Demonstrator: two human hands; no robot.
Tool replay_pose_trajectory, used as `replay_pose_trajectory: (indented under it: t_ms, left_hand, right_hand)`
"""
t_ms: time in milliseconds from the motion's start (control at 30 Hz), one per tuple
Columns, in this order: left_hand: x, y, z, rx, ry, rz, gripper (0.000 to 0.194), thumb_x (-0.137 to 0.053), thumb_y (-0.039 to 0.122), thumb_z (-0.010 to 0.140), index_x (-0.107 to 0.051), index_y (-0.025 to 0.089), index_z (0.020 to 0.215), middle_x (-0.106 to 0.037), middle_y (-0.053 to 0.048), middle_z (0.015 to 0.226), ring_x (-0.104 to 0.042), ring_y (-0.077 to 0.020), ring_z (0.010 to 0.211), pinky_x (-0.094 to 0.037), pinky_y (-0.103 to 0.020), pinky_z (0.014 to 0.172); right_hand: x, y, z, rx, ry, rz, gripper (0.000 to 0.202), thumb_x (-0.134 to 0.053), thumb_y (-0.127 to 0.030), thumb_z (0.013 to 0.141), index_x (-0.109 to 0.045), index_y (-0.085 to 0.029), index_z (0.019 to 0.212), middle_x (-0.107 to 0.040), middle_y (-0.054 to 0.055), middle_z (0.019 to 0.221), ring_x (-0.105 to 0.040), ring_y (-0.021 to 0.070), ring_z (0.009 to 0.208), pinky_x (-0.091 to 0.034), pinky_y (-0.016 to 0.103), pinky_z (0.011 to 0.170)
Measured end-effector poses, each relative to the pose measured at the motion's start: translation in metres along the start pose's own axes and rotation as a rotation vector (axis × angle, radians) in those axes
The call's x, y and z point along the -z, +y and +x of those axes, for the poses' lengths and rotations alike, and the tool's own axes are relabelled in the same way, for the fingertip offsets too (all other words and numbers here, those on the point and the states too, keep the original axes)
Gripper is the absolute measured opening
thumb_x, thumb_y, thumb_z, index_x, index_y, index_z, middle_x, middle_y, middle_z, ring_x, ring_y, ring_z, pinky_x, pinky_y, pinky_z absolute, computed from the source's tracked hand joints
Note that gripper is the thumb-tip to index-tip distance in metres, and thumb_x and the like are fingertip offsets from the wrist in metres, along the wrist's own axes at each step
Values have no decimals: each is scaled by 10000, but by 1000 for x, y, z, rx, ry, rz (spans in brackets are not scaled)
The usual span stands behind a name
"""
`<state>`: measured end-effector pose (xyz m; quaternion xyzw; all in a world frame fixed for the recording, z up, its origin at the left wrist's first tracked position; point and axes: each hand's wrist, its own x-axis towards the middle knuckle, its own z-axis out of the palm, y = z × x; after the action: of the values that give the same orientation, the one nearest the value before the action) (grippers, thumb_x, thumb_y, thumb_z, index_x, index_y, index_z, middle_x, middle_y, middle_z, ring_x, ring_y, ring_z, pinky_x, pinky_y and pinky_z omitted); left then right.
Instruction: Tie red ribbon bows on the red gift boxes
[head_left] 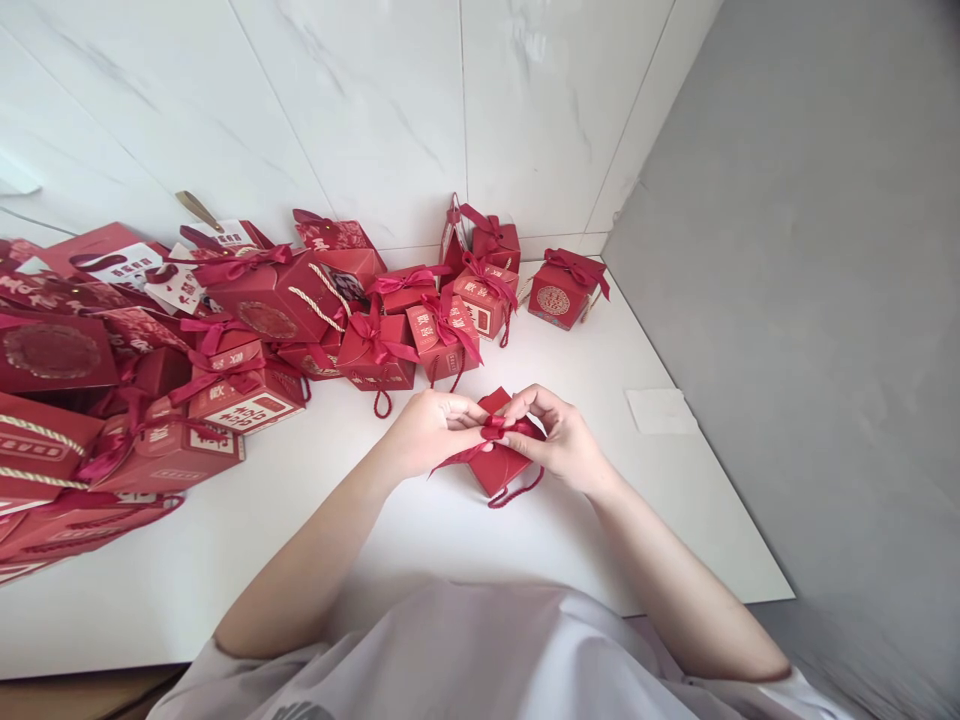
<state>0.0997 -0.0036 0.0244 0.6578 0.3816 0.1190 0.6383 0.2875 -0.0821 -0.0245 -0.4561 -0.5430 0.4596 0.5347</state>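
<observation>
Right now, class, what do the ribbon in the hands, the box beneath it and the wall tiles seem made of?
Ribbon: probably satin, its folds showing a soft sheen.
Box: likely card, low-gloss red, judging by flat faces and crisp edges.
Wall tiles: perhaps ceramic or stone, grey-veined with straight joints; faint reflections suggest polish.

Shirt [495, 650]: pale greyish lilac, smooth cloth with a slight sheen, soft folds across the front
Print [301, 711]: dark grey, partly cut off, on the shirt's lower left
Left sleeve [244, 675]: short, loose, the same pale cloth, beside the counter's [697, 530] near edge
Right sleeve [769, 696]: short, pale, below the near right corner
</observation>
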Motion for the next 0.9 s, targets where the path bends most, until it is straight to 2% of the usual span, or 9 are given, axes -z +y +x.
replay_pose_trajectory:
  t_ms: [200, 367, 500, 600, 667, 800, 900]
  left_hand:
    - [-1, 3, -6, -56, -22, 102, 242, -696, 283, 818, -744, 154, 1017, -768, -70, 991, -723, -228, 952, -583, -310, 861]
    - [-3, 7, -15, -111, -30, 233, 305, -706, 316, 792, -733, 186, 1066, -758, -51, 906, -709, -212, 816, -562, -278, 708]
    - [-3, 10, -15, -146, 46, 317, 261, -646, 407, 837, -753, 176, 895, -693, -17, 729, -629, -168, 671, -480, -245, 600]
    - [0, 10, -11, -137, 46, 354, 376, -551, 446, 904, -699, 158, 713, -571, 9, 594, -532, -122, 583, -414, -227, 553]
    - [3, 10, -8, -104, 1, 312, 404, -530, 456, 918, -682, 153, 698, -551, 11, 599, -526, -115, 600, -437, -219, 577]
    - [6, 9, -4, -55, -59, 187, 371, -548, 445, 917, -709, 149, 763, -620, -5, 691, -584, -123, 696, -525, -223, 696]
    - [6, 10, -4, -56, -72, 167, 338, -565, 410, 920, -727, 149, 779, -662, -12, 727, -591, -107, 700, -528, -202, 703]
  right_hand:
    - [-2, -2, -1, -4, 10, -32, 147, -707, -271, 850, -575, -227, 898, -663, 14, 897, -644, 161, 864, -531, 318, 817]
    - [-7, -6, -4, -11, 32, -145, 137, -667, -217, 844, -558, -230, 925, -642, 10, 897, -624, 159, 834, -524, 307, 788]
    - [-7, -10, -5, -14, 17, -163, 141, -676, -264, 851, -565, -233, 932, -646, 16, 908, -625, 165, 835, -526, 311, 782]
    - [-1, -13, -6, -10, -26, -139, 185, -702, -327, 853, -556, -233, 916, -649, 21, 922, -627, 176, 858, -527, 320, 786]
    - [4, -14, -7, -5, -54, -141, 187, -693, -352, 868, -561, -233, 925, -656, 25, 929, -629, 181, 862, -523, 325, 784]
    - [7, -13, -7, -4, -87, -183, 139, -633, -361, 919, -592, -228, 916, -685, 37, 950, -645, 186, 863, -517, 340, 806]
    - [5, -12, -7, 8, -96, -201, 126, -648, -335, 908, -604, -223, 871, -688, 49, 975, -649, 196, 887, -518, 353, 829]
